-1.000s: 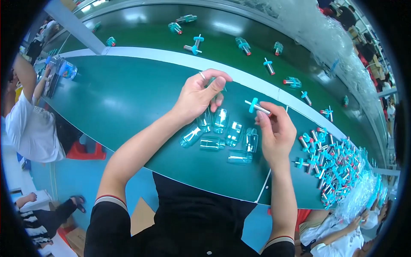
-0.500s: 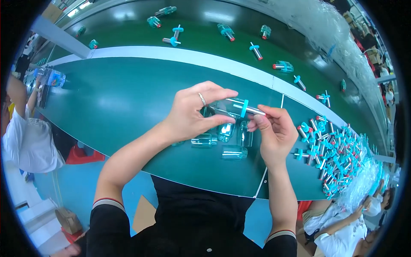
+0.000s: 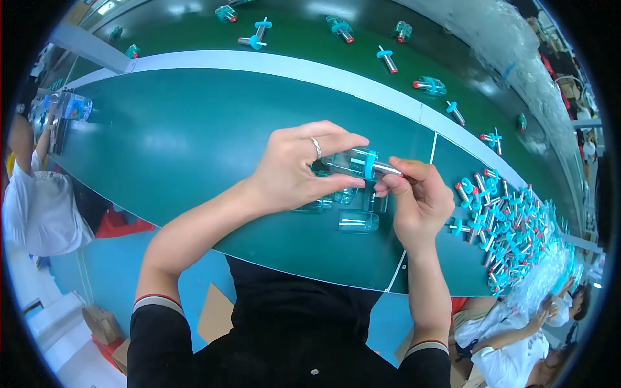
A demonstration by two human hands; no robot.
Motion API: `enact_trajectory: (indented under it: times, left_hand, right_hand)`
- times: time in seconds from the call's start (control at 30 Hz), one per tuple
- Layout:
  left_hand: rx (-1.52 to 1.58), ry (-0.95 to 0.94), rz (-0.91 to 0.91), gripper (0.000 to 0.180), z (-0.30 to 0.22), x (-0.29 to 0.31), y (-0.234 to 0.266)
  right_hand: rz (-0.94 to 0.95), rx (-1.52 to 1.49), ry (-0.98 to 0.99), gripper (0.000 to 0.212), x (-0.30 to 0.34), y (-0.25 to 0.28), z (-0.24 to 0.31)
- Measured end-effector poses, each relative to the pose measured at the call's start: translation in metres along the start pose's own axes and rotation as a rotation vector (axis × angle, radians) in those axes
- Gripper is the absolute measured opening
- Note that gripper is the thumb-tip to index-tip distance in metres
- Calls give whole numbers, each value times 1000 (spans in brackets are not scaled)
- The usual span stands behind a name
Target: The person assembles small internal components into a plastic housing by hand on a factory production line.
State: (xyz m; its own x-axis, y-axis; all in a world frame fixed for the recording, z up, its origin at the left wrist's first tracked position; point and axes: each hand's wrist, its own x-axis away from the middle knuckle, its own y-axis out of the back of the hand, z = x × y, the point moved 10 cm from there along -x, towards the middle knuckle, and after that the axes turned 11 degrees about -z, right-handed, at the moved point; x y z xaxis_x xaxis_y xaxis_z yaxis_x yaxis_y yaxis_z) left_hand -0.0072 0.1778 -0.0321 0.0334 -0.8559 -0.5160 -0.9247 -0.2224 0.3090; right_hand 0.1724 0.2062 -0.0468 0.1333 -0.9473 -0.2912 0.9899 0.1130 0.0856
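While my left hand pinches the clear vial above the desk, its long axis runs left-right toward my right hand, whose fingers grip its metal-tipped teal plunger.

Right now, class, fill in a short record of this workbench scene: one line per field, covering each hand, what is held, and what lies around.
Left hand: grips a clear tube with its fingers, a ring on one of them.
Right hand: pinches the silver-tipped end of the teal plunger piece at the tube's mouth.
Under the hands: loose clear tubes lying on the green table.
Right side: pile of teal and silver plunger pieces.
Far side: dark green belt carrying scattered assembled pieces.
Left edge: another person's arm.
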Motion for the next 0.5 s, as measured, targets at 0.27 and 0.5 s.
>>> enact_trajectory:
  times: [0.27,0.5]
  left_hand:
    - [-1,-28,6,52,-7,2,-2]
    - [-18,-29,30,53,-8,2,-5]
  right_hand:
    - [-36,-36,73,13,9,0,9]
    - [-43,-29,85,14,11,0,7]
